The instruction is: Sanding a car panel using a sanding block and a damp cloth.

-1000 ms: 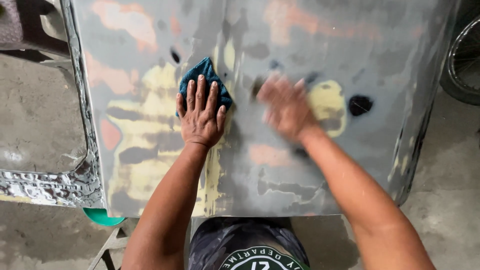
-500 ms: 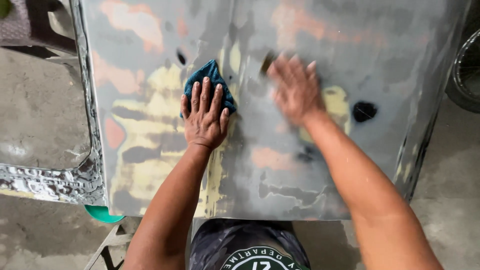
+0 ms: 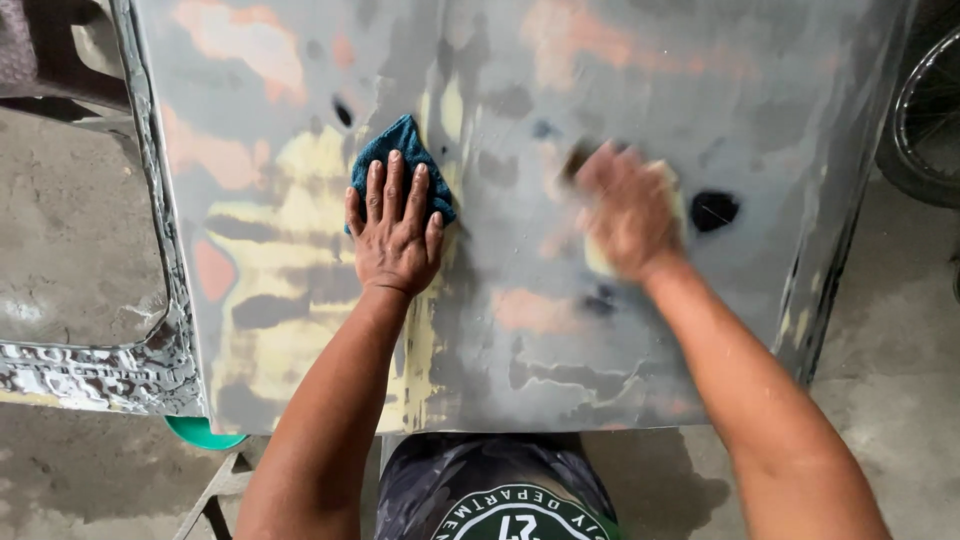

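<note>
Panel [image 3: 520,330]: a grey car body panel lies flat, patched with yellow filler and orange-pink spots.
Left hand [image 3: 395,235]: fingers spread wide, flat on a blue cloth [image 3: 400,150].
Right hand [image 3: 630,215]: blurred, pressed on the panel by a black spot [image 3: 714,210]; whether it grips anything, I cannot tell.
Progress: judged partway; the surface is blotchy and uneven all over.

Soft, even daylight; the right hand [image 3: 628,210] is motion-blurred.
</note>
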